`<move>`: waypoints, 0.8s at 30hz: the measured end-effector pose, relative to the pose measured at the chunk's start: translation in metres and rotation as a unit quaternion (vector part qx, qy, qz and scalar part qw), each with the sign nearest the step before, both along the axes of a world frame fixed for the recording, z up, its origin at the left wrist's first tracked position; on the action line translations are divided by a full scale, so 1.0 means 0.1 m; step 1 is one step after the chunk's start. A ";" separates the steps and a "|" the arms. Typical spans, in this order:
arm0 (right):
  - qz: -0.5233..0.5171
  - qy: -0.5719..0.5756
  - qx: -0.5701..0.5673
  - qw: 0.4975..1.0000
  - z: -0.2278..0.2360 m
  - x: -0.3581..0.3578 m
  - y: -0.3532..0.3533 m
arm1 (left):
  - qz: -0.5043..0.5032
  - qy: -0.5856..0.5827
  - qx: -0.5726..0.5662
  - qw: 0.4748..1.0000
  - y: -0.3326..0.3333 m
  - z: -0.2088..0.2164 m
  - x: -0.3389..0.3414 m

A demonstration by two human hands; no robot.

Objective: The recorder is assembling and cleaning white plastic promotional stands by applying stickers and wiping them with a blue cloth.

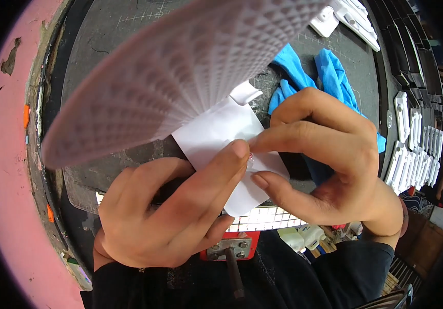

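Observation:
A white card with rounded corners [262,201] lies slanted in the middle under both hands. My left hand [154,216] comes in from the lower left, its index finger stretched toward the card's centre and its thumb apart, lower down. Against that fingertip is a tiny shiny, partly reddish piece [251,156], too small to name. My right hand [329,149] reaches in from the right, its index fingertip close to the left one and partly hidden. Its thumb stays apart, with a visible gap. In neither hand do I see anything gripped.
A large blurred disc with a ribbed grid pattern [180,67] blocks the upper middle. Blue cloth [334,77] lies behind my right hand on the dark tabletop [98,56]. White plastic parts [355,20] sit at the far right; more white parts [412,159] stand in rows beyond.

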State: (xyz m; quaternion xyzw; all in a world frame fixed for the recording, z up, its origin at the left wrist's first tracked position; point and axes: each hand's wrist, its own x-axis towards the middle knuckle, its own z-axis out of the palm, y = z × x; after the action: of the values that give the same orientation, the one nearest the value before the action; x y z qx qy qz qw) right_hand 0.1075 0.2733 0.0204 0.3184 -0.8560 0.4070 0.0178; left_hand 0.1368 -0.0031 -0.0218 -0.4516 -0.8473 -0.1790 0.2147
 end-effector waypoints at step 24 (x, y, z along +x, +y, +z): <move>-0.057 0.022 -0.093 0.994 -0.12 -0.02 -0.11 | 0.038 -0.102 -0.001 0.994 0.13 0.21 0.03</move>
State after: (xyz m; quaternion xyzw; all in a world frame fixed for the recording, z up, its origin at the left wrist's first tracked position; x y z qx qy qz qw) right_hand 0.1056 0.2619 0.0083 0.2749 -0.8308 0.4757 0.0896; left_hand 0.1399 0.0098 -0.0011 -0.3987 -0.8815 -0.2151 0.1334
